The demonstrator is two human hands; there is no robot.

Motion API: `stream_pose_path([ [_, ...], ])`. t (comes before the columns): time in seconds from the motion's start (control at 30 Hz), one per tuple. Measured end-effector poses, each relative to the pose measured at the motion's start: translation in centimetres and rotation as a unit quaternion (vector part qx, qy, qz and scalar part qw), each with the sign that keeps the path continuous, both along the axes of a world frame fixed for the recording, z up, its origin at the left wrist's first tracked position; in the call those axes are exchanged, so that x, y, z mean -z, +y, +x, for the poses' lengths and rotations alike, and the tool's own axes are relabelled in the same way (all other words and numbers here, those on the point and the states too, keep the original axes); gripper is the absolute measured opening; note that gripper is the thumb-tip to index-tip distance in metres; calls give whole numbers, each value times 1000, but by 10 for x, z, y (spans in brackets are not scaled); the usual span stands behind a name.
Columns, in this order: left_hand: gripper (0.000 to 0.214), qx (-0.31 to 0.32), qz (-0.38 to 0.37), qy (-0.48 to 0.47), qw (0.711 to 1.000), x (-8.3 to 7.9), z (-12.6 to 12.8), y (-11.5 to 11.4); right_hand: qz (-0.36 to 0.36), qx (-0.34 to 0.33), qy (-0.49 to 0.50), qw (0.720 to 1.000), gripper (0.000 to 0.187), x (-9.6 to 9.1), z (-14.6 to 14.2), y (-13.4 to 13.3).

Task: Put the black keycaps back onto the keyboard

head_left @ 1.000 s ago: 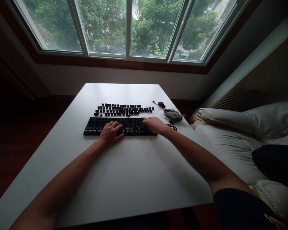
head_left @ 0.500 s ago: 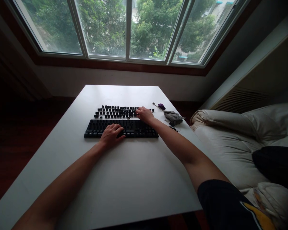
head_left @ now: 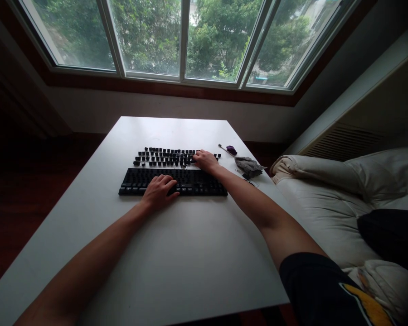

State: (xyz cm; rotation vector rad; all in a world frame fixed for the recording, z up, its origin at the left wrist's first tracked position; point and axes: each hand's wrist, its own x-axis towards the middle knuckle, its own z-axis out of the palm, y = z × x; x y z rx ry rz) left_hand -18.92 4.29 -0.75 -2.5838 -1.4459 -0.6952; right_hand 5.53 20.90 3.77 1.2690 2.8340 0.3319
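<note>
A black keyboard lies across the white table, with part of its upper area looking bare of caps. Flat on its lower middle rests my left hand, fingers stretched and slightly apart, thumb at the front edge. Behind the keyboard, loose black keycaps stand in several rows. My right hand reaches over the keyboard to the right part of these rows. Its fingers are bent and drawn together among the keycaps; whatever is between the fingertips is too small to make out.
To the right of the keycaps lie a thin brush, a purple item and a crumpled grey cloth. A dark cable-like item lies near the cloth. A cream sofa stands beside the table, and a window lies beyond it.
The view has shifted slightly. Both hands keep nearly the same places, the left on the keyboard and the right at the keycaps.
</note>
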Motion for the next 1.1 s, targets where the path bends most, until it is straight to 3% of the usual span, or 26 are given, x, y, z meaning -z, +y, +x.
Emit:
stream_pose_path([
  [0.17, 36, 1, -6, -8, 1000, 0, -2, 1, -12, -3, 74, 997, 21, -4, 4, -10],
  [0.33, 34, 1, -15, -34, 999, 1, -2, 0, -98, -64, 212, 970, 16, -6, 10, -32],
  [0.47, 33, -1, -12, -35, 999, 2, 0, 0, -245, -93, 310, 914, 18, -3, 10, -49],
  [0.6, 33, -1, -10, -28, 1000, 3, 1, 0, -405, -57, 370, 834, 32, 1, 9, -57],
  [0.77, 34, 0, -11, -26, 1000, 2, 0, 1, -477, -6, 412, 776, 41, 4, 9, -55],
  [0.83, 33, 1, -11, -28, 1000, 2, 0, 1, -476, 3, 420, 773, 41, 5, 10, -54],
  [0.9, 33, 1, -12, -27, 1000, 2, 0, 1, -455, -8, 415, 788, 38, 6, 10, -54],
  [1.1, 33, -5, -10, -13, 1000, 1, 1, 0, -285, -108, 364, 880, 19, 13, 10, -60],
])
